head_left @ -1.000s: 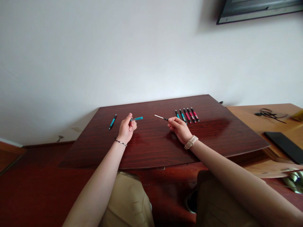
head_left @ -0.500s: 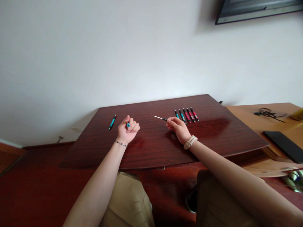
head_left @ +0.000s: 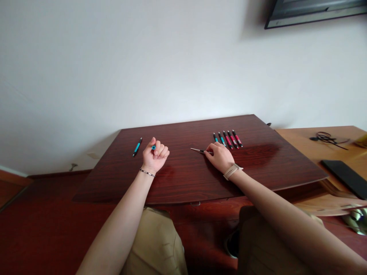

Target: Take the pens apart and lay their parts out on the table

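Observation:
My left hand (head_left: 155, 156) is curled into a fist around a teal pen barrel (head_left: 153, 147), whose round end shows above my fingers. My right hand (head_left: 219, 156) rests low on the dark wooden table (head_left: 186, 179), its fingertips on a thin white pen refill (head_left: 197, 150) that lies on the tabletop pointing left. A whole teal pen (head_left: 137, 147) lies to the left of my left hand. A row of several teal and pink pens (head_left: 228, 139) lies just beyond my right hand.
A lighter wooden desk (head_left: 304, 141) adjoins on the right, with a tangled black cable (head_left: 327, 138) and a flat black device (head_left: 344, 177) on it. A dark screen (head_left: 312, 11) hangs on the white wall above. My knees show under the table's front edge.
My left hand turned the teal barrel from sideways to end-on inside a closed fist. My right hand lowered the white refill from the air down onto the tabletop.

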Tool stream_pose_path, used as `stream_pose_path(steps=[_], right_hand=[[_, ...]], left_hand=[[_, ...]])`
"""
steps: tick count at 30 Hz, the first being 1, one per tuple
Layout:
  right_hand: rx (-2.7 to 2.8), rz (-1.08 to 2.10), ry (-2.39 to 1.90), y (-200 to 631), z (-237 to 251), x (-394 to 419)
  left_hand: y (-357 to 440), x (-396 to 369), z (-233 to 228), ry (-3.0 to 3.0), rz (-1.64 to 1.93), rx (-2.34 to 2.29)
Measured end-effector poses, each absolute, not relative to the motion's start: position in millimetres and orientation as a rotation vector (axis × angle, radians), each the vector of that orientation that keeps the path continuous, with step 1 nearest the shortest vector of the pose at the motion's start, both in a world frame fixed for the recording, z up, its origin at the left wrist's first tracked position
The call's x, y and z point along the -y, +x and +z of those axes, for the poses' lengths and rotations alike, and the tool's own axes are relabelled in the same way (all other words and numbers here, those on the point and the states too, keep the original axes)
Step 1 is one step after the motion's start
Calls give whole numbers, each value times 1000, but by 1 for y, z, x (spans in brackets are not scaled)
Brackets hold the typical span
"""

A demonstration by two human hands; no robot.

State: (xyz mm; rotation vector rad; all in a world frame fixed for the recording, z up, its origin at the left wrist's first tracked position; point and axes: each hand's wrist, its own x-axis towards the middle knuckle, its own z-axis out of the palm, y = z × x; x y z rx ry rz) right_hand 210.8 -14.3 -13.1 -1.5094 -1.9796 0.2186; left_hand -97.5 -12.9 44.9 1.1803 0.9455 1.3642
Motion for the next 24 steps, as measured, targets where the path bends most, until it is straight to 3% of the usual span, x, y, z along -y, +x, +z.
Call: stream_pose_path(steps=[7, 9, 14, 16, 24], right_hand=[[1952, 233, -1492, 207, -6, 22], [1820, 472, -1330, 200, 0, 26], [1095, 1548, -901, 176, 10, 38], [854, 1819, -786, 169, 9, 39], [581, 2009, -694, 167, -4, 32]], left_hand=[[-84, 6, 36, 1170, 1326, -903], [-81, 3, 29, 1196, 1325, -945], [-76, 2, 16, 1379, 1285, -1134], [-73, 5, 16, 1510, 1229, -1215], [-63, 16, 26, 1778, 1079, -1269]])
